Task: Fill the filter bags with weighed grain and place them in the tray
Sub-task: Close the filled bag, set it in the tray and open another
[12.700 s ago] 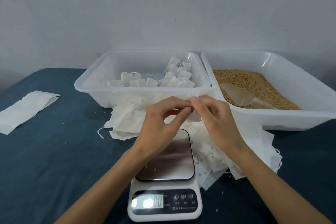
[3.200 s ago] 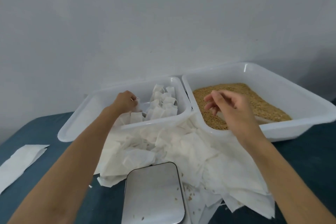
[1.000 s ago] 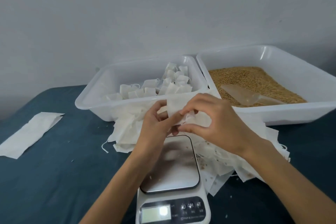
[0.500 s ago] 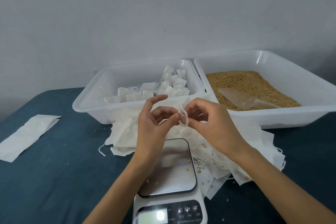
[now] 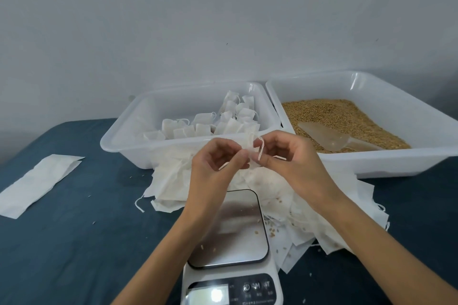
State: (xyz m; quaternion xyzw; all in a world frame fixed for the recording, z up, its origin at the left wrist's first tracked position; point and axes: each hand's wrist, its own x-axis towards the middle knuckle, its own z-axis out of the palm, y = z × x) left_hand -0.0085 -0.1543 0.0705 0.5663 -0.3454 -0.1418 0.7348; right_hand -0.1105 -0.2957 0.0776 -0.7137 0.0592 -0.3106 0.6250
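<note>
Writing first: the scale point(image 5: 229, 250) at 6 o'clock carried small marks beside its buttons and a lit display, all too blurred to read. No brand legible anywhere.

Blue cloth-covered table point(image 5: 74, 230) filled the lower frame. Grain tray point(image 5: 371, 163), white plastic, sat at 3 o'clock, holding a bed of tan grain point(image 5: 329, 114) with a clear plastic scoop point(image 5: 327, 137) lying on it, handle toward the near right. Bag tray point(image 5: 138, 146), same make, sat at 12 o'clock, touching or just beside the grain tray; filled filter bags point(image 5: 220, 121) stood packed along its near and right sides, the left part bare.

A loose heap of empty bags point(image 5: 292, 195) spread from under the trays' near edges down to the right of the scale, with stray kernels on it. A single flat bag strip point(image 5: 37, 186) lay well apart at 9 o'clock. The scale's steel platform held only a few scattered kernels.

Both forearms came in from 6 o'clock, meeting above the scale's far edge. Left hand point(image 5: 214, 166) curled narrow, fingertips pinching a small filter bag point(image 5: 247, 146) held in the air just in front of the bag tray. Right hand point(image 5: 285, 156) pinched the bag's drawstring point(image 5: 260, 150) between thumb and forefinger, the other fingers arched.
</note>
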